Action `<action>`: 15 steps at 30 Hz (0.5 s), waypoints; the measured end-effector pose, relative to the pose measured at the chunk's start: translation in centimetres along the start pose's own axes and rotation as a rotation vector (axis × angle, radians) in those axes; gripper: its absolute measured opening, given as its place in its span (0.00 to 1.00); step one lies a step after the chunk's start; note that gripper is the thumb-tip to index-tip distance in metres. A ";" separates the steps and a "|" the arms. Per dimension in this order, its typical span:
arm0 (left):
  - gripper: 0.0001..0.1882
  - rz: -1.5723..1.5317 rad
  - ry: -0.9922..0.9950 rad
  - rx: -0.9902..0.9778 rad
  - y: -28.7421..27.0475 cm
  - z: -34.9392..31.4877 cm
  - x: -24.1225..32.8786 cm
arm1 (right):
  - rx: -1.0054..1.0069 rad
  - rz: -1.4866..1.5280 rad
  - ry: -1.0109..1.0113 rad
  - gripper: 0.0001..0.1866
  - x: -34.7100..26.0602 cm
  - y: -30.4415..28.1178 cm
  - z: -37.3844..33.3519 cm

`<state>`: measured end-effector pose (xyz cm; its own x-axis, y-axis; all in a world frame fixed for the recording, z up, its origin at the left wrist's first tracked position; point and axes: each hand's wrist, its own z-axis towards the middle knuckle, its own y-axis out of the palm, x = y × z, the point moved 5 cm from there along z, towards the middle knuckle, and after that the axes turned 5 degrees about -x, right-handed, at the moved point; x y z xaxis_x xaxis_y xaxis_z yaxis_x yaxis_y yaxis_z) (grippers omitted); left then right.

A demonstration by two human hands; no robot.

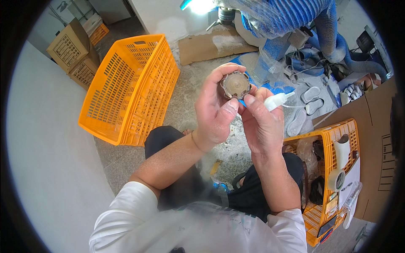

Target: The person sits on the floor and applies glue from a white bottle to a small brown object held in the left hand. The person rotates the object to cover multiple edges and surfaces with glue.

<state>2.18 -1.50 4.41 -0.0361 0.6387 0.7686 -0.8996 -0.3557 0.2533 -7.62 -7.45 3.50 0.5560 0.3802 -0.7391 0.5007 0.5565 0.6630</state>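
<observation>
In front of me my left hand [214,116] is closed round a small round piece [236,85], its brownish-grey face turned up and its dark rim scalloped. I cannot tell its material. My right hand [263,128] grips a small white squeeze bottle [275,101] with a narrow nozzle pointing away to the right. The right thumb and fingertips also reach the lower right edge of the round piece, close to the left thumb. Pale dust covers both hands and forearms. The palm hides part of the bottle.
Stacked orange plastic crates [145,92] stand at left, with cardboard boxes [69,50] behind. At right, an orange crate [329,135] carries a tape roll [336,180] and other items. Blue hoses [329,38], a bright lamp [198,6] and slippers [312,95] lie beyond my hands.
</observation>
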 end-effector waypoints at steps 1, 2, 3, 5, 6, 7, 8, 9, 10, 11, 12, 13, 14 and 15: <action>0.31 0.006 0.003 -0.001 0.0 0.0 0.0 | 0.005 -0.002 0.001 0.12 0.0 0.0 0.0; 0.31 0.003 0.003 -0.001 0.0 0.0 0.0 | 0.001 -0.001 0.000 0.12 0.0 0.0 0.0; 0.31 0.000 0.002 0.000 0.0 0.0 0.0 | -0.003 0.000 0.000 0.12 0.0 -0.1 0.0; 0.31 -0.002 0.002 -0.001 -0.1 -0.1 -0.1 | -0.007 0.002 -0.001 0.12 0.1 -0.1 0.1; 0.31 -0.002 0.003 -0.002 -0.1 -0.1 -0.1 | -0.008 0.003 -0.003 0.12 0.1 -0.1 0.1; 0.31 -0.004 0.004 -0.001 -0.1 -0.1 -0.1 | -0.008 0.001 -0.003 0.12 0.1 -0.1 0.1; 0.31 -0.006 0.004 -0.001 -0.1 -0.1 -0.1 | -0.012 0.006 -0.004 0.12 0.2 -0.1 0.1; 0.31 -0.011 0.005 0.001 0.0 -0.1 -0.1 | -0.015 0.007 -0.004 0.12 0.2 -0.1 0.2; 0.31 -0.014 0.003 0.003 0.0 -0.1 -0.1 | -0.018 0.009 -0.005 0.12 0.2 -0.1 0.2; 0.31 -0.017 0.001 0.005 0.0 -0.1 -0.1 | -0.019 0.007 -0.004 0.12 0.2 -0.1 0.2; 0.31 -0.018 -0.004 0.006 0.0 -0.1 -0.1 | -0.019 0.005 -0.004 0.12 0.2 -0.1 0.2; 0.31 -0.018 -0.010 0.009 0.0 -0.1 -0.2 | -0.020 0.003 -0.004 0.12 0.2 -0.1 0.2; 0.31 -0.018 -0.016 0.012 -0.1 -0.1 -0.2 | -0.019 0.003 -0.004 0.12 0.2 -0.1 0.2; 0.31 -0.017 -0.024 0.017 -0.1 -0.1 -0.2 | -0.018 0.003 -0.004 0.12 0.2 -0.2 0.2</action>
<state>2.19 -1.50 4.20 -0.0105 0.6285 0.7777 -0.8925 -0.3566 0.2762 -7.46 -7.61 3.28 0.5603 0.3792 -0.7364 0.4867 0.5687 0.6631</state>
